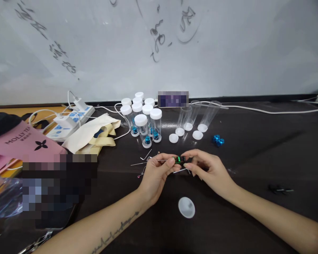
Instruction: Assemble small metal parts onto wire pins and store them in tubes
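Note:
My left hand (157,175) and my right hand (204,167) meet above the dark table (254,158), both pinching a small black part with a green ring (178,159). A thin metal pin (148,161) sticks out leftward from the left hand's fingers. More thin metal pins (146,155) lie on the table just beyond the left hand. A white cap (186,207) lies on the table near me, between my forearms.
Several capped clear vials (144,120) holding blue parts stand behind the hands; three open tubes (198,114) with loose white caps (174,138) are to their right. Blue nuts (218,140), a power strip (70,120), a cream bag (92,132) and a pink bag (23,143) lie around.

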Tool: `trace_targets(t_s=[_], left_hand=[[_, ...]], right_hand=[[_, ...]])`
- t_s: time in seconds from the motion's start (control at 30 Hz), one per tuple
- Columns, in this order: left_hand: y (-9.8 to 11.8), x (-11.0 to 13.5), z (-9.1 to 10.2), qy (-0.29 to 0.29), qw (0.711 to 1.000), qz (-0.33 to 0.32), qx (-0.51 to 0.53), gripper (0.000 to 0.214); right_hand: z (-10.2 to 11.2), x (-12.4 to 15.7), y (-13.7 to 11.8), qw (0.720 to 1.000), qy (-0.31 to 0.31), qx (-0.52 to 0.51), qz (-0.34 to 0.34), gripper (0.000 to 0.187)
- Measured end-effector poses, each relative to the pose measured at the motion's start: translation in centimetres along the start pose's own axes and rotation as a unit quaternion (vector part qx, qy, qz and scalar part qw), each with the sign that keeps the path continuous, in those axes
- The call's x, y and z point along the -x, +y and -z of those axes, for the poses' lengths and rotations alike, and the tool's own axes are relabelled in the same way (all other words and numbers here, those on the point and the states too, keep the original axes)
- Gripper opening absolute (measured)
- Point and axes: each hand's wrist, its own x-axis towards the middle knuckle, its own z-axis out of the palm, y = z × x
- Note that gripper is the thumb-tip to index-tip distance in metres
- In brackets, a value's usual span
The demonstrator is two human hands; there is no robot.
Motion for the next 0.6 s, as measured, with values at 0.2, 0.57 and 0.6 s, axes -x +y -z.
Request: trace_targets(t_s=[0.2, 0.57, 0.6], left_hand=[[-0.04, 0.14, 0.05, -0.006, 1.000, -0.001, -0.010, 0.011], [-0.09, 0.07, 0.24, -0.013, 1.000, 0.001, -0.017, 0.011], [-0.10, 0.08, 0.23, -0.014, 1.000, 0.002, -0.016, 0.011]], right_hand=[[0.16, 0.08, -0.05, 1.000, -0.006, 0.000, -0.027, 0.023], [0.11, -0.03, 0.27, 1.000, -0.017, -0.004, -0.001, 0.015], [0.11, -0.01, 0.34, 1.000, -0.015, -0.009, 0.002, 0.014]])
